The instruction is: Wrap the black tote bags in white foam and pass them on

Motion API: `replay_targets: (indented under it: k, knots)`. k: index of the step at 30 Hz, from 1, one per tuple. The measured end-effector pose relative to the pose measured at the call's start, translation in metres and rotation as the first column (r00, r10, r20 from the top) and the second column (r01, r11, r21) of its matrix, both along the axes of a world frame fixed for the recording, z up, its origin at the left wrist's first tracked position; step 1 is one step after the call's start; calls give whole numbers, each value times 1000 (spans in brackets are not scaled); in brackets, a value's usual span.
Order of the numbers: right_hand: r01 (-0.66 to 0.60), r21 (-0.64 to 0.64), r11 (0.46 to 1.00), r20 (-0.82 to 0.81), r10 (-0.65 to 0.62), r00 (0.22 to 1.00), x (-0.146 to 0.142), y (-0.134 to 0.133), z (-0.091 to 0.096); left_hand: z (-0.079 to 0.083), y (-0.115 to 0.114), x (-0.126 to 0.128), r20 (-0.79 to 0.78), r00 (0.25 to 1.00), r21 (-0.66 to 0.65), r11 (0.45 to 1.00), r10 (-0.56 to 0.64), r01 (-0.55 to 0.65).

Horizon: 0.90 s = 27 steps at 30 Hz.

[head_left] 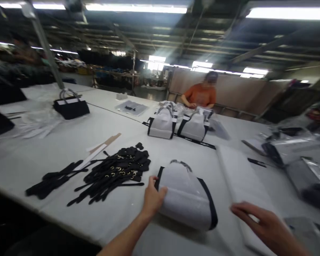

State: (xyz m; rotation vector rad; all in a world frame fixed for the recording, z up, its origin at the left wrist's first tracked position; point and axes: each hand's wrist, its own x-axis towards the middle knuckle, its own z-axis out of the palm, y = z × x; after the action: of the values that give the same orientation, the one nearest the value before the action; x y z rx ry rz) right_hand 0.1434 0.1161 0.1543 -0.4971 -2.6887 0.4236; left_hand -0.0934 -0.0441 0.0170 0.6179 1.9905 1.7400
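A: What do you have closest to you?

B: My left hand (pixel 152 196) grips the bag (pixel 186 201) by its near-left side, thumb over the white wrap (pixel 173 177). The bag stands on the tabletop (pixel 48 151), just right of that hand.

A: And the other one?

B: My right hand (pixel 257 220) is at the white slab (pixel 238 174), apart from the bag. Its thumb and fingers almost meet; I can't tell whether they pinch anything.

A: How far along does the bag look?

B: Wrapped over the front, I'd judge, with its dark side edges bare and the handles (pixel 181 163) poking out above. I see no clear plastic on it, so bagging looks undone.

A: Anything loose?

B: The straps (pixel 120 169), heaped left of my left hand. I see none fixed to the bag.

A: Farther out?

B: Plastic packs (pixel 304 149) lie beyond my right hand, to its right; those look finished. Beyond my left hand stand two wrapped bags (pixel 162 126), apparently at the same stage as mine. Far to its left, a dark bag (pixel 72 108) has no such wrap over its front. Farthest off, a person in orange (pixel 202 95) works by some clear plastic.
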Motion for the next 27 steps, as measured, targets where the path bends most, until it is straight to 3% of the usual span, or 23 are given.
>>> replay_targets:
  k: [3,6,10,12,14,19,23,27]
  knots:
    - [-259,-135,956,215,283,935,-39,-26,30,-5,0,-1,-1,999,-7,999,-34,34]
    - [-507,-253,824,345,567,748,-102,-48,54,-4,-3,0,1,999,-7,999,-44,44]
    - [-624,-373,687,477,718,506,-154,-50,51,-2,-4,-1,19,999,-17,999,-38,39]
    - [-661,-353,662,557,717,420,-169,-43,37,-2,-4,-2,35,998,-10,999,-47,47]
    - [-709,-248,660,660,651,375,-182,-35,22,-2,-3,-2,49,997,4,998,-61,61]
    - [-786,7,618,826,440,353,-212,-32,-5,-3,-1,-2,71,995,-12,997,-74,75]
    - [-832,57,551,882,362,300,-223,-36,-14,-5,-1,-4,98,993,-50,996,-72,78]
    - [-838,97,538,883,342,321,-226,-37,-18,-5,0,-4,145,987,-38,997,-68,74]
